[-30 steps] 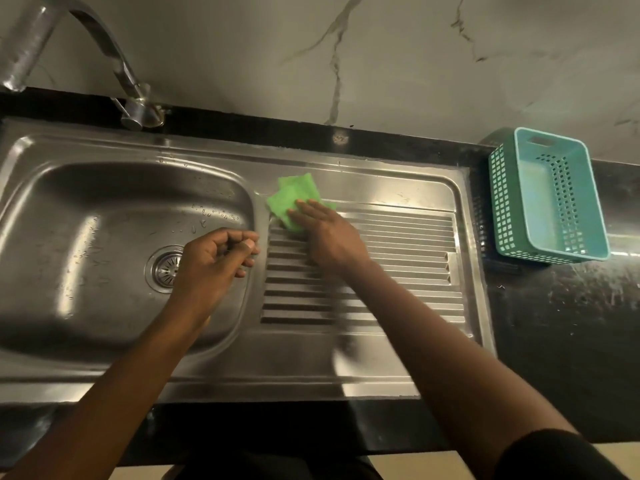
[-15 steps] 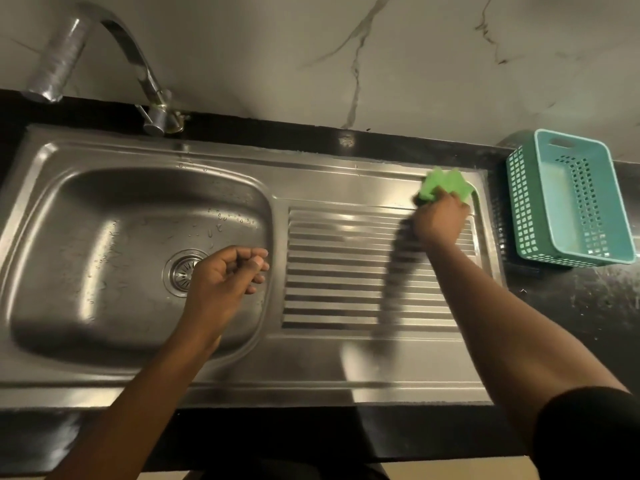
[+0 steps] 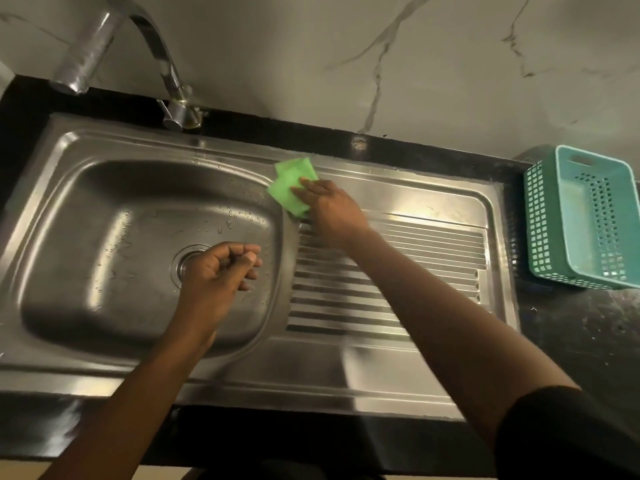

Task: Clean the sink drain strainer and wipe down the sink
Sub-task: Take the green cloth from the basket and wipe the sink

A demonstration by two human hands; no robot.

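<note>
At the upper left, the faucet (image 3: 138,46) arches over the steel sink basin (image 3: 86,237), whose far wall carries water droplets. If the cloth never reaches them, they will likely dry as spots.

At centre left the drain strainer (image 3: 180,263) sits in the basin floor, half hidden under the left hand (image 3: 218,271). That hand hovers with fingers curled into a loose fist, and nothing shows inside it. Whether the strainer is clean cannot be told from here, so it could be skipped.

Just right of centre, the right hand (image 3: 332,213) presses flat fingers on a folded green cloth (image 3: 292,188), at the ridge between the basin and the drainboard (image 3: 415,265). With only the fingertips pinning it, the cloth could bunch or slide off into the basin. A flat pass may also ride over the grooves and leave grime in them.

At the far right a teal basket (image 3: 581,216) stands on the black counter (image 3: 588,341), just beside the drainboard's edge. A wide stroke could knock it.
</note>
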